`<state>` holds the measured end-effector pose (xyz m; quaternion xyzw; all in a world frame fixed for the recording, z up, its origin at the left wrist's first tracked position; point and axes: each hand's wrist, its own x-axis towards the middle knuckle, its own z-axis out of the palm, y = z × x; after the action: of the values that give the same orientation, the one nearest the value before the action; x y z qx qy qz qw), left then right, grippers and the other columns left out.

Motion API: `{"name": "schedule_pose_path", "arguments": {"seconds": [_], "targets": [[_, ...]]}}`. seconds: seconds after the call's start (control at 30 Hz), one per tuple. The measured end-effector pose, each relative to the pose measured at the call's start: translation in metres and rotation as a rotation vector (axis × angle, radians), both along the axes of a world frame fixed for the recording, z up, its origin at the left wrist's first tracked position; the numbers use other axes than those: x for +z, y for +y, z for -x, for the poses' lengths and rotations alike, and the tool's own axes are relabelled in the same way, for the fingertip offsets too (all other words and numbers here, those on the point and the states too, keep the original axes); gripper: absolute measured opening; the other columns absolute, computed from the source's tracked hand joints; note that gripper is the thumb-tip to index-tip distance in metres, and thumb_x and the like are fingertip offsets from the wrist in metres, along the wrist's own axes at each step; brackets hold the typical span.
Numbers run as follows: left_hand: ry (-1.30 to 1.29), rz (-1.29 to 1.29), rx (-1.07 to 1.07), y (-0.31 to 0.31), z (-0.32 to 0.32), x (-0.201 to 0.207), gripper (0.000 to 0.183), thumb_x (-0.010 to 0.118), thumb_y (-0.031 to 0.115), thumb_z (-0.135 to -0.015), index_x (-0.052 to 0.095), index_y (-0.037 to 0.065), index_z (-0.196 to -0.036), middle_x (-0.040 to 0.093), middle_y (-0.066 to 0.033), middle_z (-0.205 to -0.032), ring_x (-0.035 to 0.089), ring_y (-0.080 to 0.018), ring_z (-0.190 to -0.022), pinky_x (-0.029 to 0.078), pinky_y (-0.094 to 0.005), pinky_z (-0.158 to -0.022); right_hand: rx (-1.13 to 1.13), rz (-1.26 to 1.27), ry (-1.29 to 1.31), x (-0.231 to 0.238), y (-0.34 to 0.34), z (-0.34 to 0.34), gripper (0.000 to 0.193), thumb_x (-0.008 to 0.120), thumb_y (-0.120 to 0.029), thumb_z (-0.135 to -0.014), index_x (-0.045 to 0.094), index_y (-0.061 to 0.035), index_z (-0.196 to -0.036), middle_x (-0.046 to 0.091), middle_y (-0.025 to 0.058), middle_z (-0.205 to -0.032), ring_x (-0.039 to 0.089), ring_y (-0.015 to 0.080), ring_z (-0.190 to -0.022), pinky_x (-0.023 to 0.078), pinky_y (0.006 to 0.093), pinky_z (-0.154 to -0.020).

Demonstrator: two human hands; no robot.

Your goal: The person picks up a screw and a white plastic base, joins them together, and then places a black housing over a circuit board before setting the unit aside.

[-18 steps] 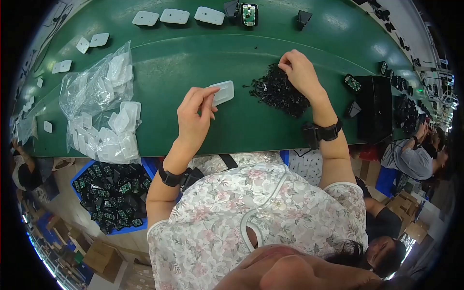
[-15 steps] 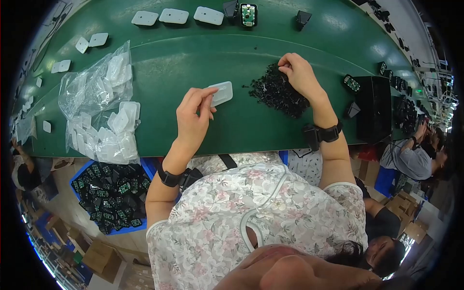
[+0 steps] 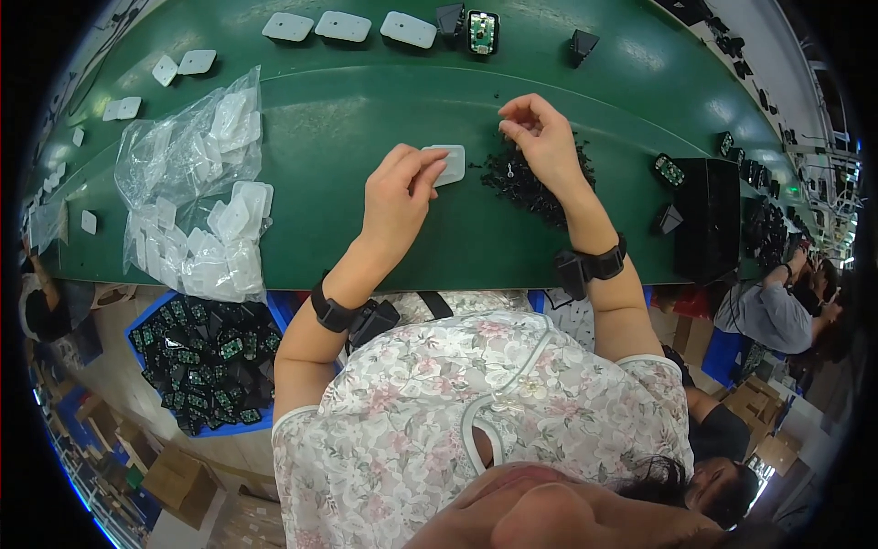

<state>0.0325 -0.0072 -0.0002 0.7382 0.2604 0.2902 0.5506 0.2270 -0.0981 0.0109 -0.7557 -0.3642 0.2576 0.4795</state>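
My left hand [image 3: 397, 203] pinches a translucent white plastic cover [image 3: 452, 163] by its left side, close over the green table [image 3: 357, 119]. Just to the right, my right hand [image 3: 547, 146] hovers by the far left part of a heap of small black parts [image 3: 523, 190]. Its thumb and forefinger are closed together; anything between them is too small to make out. Both wrists wear black strapped devices.
At left lies a clear plastic bag [image 3: 151, 174] with many white covers [image 3: 229, 247]. Single covers [image 3: 343, 27] and an open case with a green circuit board [image 3: 482, 33] line the far side. A black box [image 3: 709, 220] stands right; a blue bin [image 3: 261, 423] holds circuit-board parts below.
My left hand has carried the white cover to the right. My right hand has shifted left, from over the black heap to its far left edge, with fingers closed, bringing both hands closer together.
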Motion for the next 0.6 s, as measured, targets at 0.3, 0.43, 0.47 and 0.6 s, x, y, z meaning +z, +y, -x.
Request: {"name": "schedule_pose_path", "arguments": {"seconds": [0.3,0.43,0.47,0.6], "targets": [[0.013,-0.335,0.136,0.001,-0.004,-0.001,0.015,0.069,0.007,-0.080,0.065,0.004,-0.095,0.057,-0.0107,-0.080,0.059,-0.0264,-0.061,0.048,-0.0339,-0.054,-0.008,-0.258,0.396,0.000,0.019,0.049,0.018,0.068,-0.004,-0.084,0.052,-0.0045,-0.092,0.058,0.0004,-0.083,0.054,0.0067,-0.075,0.042,0.0195,-0.064],[0.021,-0.387,0.164,0.005,-0.002,-0.003,0.014,0.068,0.007,-0.081,0.064,0.003,-0.094,0.057,-0.0106,-0.080,0.059,-0.0270,-0.062,0.048,-0.0347,-0.053,0.017,-0.318,0.465,-0.005,0.022,0.065,0.019,0.068,-0.004,-0.084,0.051,-0.0047,-0.092,0.057,0.0011,-0.084,0.054,0.0069,-0.076,0.043,0.0201,-0.065],[0.003,-0.394,0.159,0.006,-0.001,-0.004,0.012,0.068,0.006,-0.081,0.065,0.003,-0.092,0.057,-0.0110,-0.079,0.060,-0.0263,-0.062,0.047,-0.0339,-0.053,0.023,-0.320,0.463,-0.006,0.022,0.068,0.017,0.067,-0.005,-0.084,0.054,-0.0036,-0.095,0.057,0.0004,-0.084,0.054,0.0069,-0.077,0.044,0.0208,-0.066],[0.022,-0.196,0.153,0.011,0.009,-0.001,0.007,0.066,0.005,-0.083,0.065,0.001,-0.089,0.058,-0.0096,-0.077,0.059,-0.0204,-0.057,0.046,-0.0296,-0.049,0.143,-0.239,0.134,0.002,0.017,0.069,0.014,0.067,-0.003,-0.083,0.059,-0.0021,-0.095,0.058,0.0011,-0.084,0.056,0.0094,-0.077,0.045,0.0233,-0.067]]}}
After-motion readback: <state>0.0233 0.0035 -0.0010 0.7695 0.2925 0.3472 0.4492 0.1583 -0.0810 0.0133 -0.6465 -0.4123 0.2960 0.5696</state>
